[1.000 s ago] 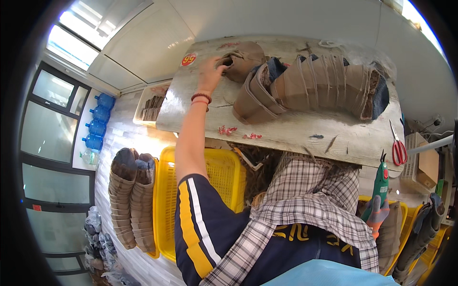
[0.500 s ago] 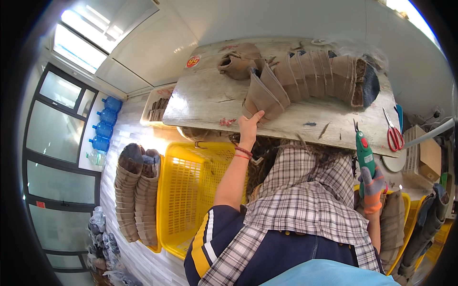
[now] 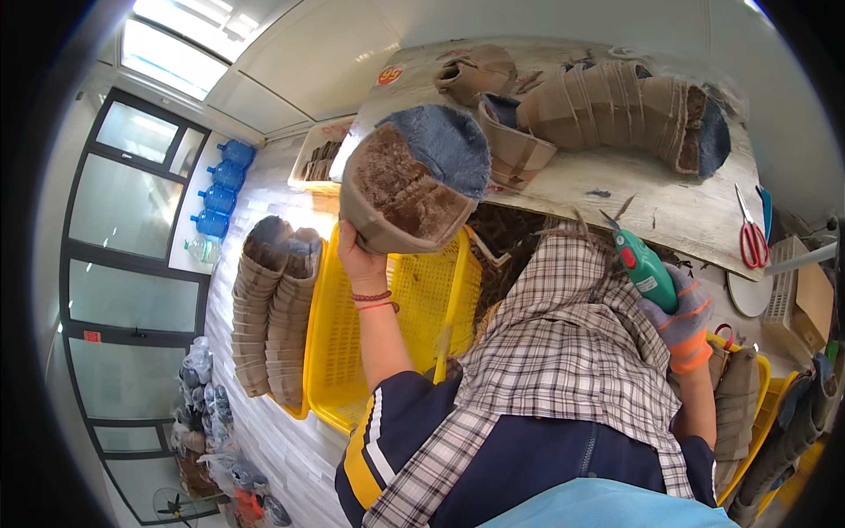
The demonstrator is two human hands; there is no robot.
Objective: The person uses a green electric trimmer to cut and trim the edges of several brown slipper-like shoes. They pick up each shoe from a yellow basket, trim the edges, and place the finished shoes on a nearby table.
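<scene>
My left hand grips the rim of a cap-shaped fabric piece, tan outside, its open side showing brown and blue fleece lining. The piece is raised over the yellow basket, left of the table's front edge. My right hand, in a grey and orange glove, is closed round a green power trimmer with a red button. Its thin pointed tip is beside the table's front edge, apart from the piece. On the table, a row of nested matching pieces curves rightward, its nearest piece at the left end.
Red-handled scissors lie at the right end of the wooden table. A yellow basket stands left of my lap, with stacked pieces beside it. Another yellow basket holds pieces at my right. Blue water bottles line the far left.
My left hand has lifted a fabric piece off the table and carried it left, lining now showing. My right hand has shifted slightly left, tilting the trimmer. The view has turned somewhat.
</scene>
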